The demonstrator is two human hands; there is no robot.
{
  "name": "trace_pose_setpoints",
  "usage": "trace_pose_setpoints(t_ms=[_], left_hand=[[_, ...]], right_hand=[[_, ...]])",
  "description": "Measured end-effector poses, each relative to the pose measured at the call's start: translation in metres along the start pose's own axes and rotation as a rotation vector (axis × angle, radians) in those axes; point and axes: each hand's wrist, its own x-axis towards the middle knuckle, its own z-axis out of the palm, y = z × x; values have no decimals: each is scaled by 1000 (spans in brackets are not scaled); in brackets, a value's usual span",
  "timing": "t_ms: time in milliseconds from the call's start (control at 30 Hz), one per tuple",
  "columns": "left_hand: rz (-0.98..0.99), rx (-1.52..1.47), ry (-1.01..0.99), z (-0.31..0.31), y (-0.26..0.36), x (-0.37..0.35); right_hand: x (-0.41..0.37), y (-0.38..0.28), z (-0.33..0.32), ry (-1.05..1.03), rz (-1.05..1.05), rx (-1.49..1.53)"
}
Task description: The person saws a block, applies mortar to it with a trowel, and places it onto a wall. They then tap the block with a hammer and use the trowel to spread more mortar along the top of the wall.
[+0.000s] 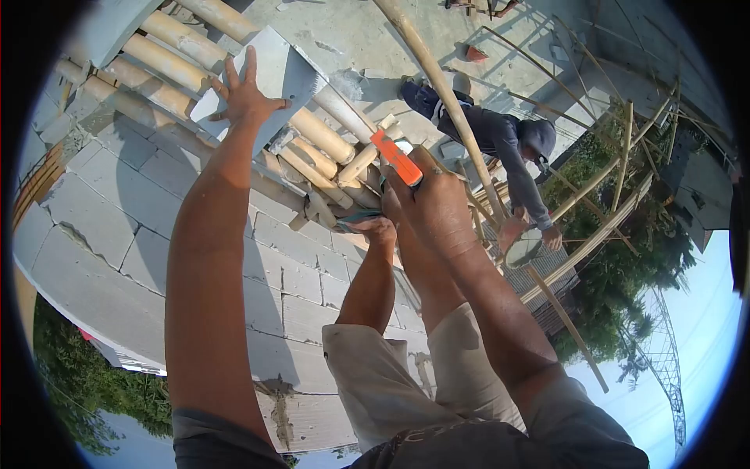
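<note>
My left hand (248, 102) lies with its fingers spread on a pale lightweight concrete block (269, 56). The block rests on a row of bamboo poles (322, 134). My right hand (430, 199) is wrapped around the orange handle of a hand saw (397, 159). From the handle, the thin saw blade runs up and left to the block's right edge, overlapping it in this view. Pale dust shows on the floor beside that edge. My feet stand on the poles and wall top below my right hand, one partly hidden by it.
A wall of grey blocks (211, 234) drops away below the poles. To the right, a co-worker (500, 144) in dark clothes leans over a round container (523, 248). A slanting bamboo pole (437, 78) rises near my right hand, and bamboo scaffolding (601, 199) stands beyond.
</note>
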Motion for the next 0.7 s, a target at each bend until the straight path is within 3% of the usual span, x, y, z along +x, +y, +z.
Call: trace_pose_setpoints(t_ms=[133, 200, 300, 400, 467, 567, 633, 700], left_hand=[[-20, 25, -13, -2, 4, 2], [-13, 30, -60, 3, 2, -13], [5, -28, -19, -2, 3, -9], [0, 13, -42, 2, 3, -6], [-1, 22, -8, 5, 4, -4], [-25, 77, -36, 5, 5, 0], [-8, 62, -42, 11, 2, -10], [-37, 50, -50, -4, 8, -6]], right_hand=[[116, -31, 32, 17, -108, -31], [92, -24, 25, -50, -54, -45], [-10, 3, -26, -68, 53, 30], [-32, 11, -31, -13, -28, 1], [35, -8, -7, -118, 100, -47], [132, -38, 49, 58, -54, -22], [134, -45, 44, -22, -43, -24], [72, -17, 19, -108, 20, -43]])
